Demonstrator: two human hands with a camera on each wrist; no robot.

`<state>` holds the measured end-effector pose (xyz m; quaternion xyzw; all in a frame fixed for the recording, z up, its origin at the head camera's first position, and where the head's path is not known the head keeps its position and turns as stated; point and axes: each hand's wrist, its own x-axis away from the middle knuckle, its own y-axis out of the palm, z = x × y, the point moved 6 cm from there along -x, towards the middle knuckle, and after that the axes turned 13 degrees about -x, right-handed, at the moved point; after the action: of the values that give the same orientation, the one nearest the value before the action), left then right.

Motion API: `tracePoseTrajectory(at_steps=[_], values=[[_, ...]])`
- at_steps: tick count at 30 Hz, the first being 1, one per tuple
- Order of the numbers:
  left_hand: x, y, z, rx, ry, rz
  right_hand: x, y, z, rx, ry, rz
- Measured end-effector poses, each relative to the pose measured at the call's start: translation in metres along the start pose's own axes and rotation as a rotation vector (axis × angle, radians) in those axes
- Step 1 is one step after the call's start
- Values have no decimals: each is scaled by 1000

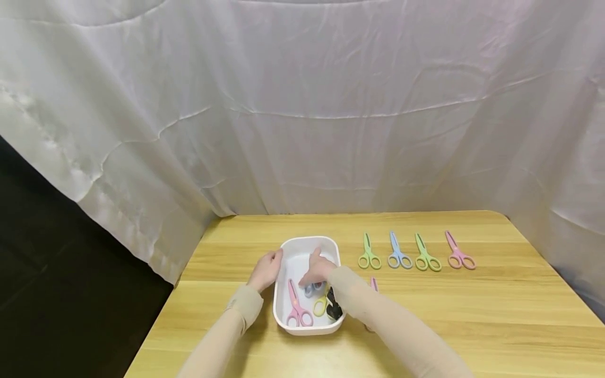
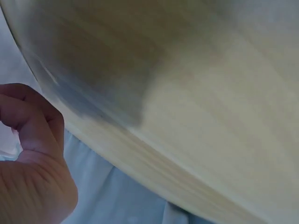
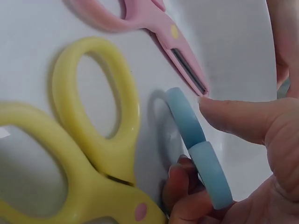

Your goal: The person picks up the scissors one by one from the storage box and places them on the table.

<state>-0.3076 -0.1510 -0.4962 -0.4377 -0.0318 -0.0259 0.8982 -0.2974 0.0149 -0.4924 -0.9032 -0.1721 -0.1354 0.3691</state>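
A white tray (image 1: pixel 312 331) stands on the table, with my left hand (image 1: pixel 267 269) holding its left rim, the fingers bent in the left wrist view. My right hand (image 1: pixel 317 270) reaches inside the tray. Its fingers are curled at light blue scissors (image 3: pixel 184 116), whose handle loops stand tilted on edge; their blades are hidden by the hand. The thumb lies close to the tip of pink scissors (image 3: pixel 161 25) on the tray floor. Yellow scissors (image 3: pixel 100 186) lie beside the blue pair, partly covered by the right wrist in the head view.
Right of the tray, a row holds green scissors (image 1: pixel 368 252), blue scissors (image 1: pixel 398 252), another green pair (image 1: pixel 426 254) and pink scissors (image 1: pixel 458 252). More pink scissors (image 1: pixel 374 283) show partly behind the right forearm. A pale curtain (image 1: pixel 331 131) hangs behind the table.
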Motion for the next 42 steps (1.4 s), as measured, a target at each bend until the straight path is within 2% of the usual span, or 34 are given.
tracePoseTrajectory(at_steps=[3, 7, 10, 17, 21, 34, 42], values=[[1, 1, -5, 125, -17, -11, -2, 0, 2, -3, 14, 5], [1, 6, -11, 321, -82, -80, -2, -2, 2, 2, 30, 10], [2, 9, -13, 401, -100, -124, 1, -3, 2, -4, 34, 10], [7, 15, -14, 434, -75, -218, 3, -9, 3, -70, 3, 45], [9, 16, -15, 438, -68, -247, 0, -9, 6, -107, -7, 59], [10, 12, -12, 389, -3, -166, -1, -12, 7, -162, -4, 103], [6, 13, -11, 346, 27, -68, 0, -14, 7, -173, -22, 115]])
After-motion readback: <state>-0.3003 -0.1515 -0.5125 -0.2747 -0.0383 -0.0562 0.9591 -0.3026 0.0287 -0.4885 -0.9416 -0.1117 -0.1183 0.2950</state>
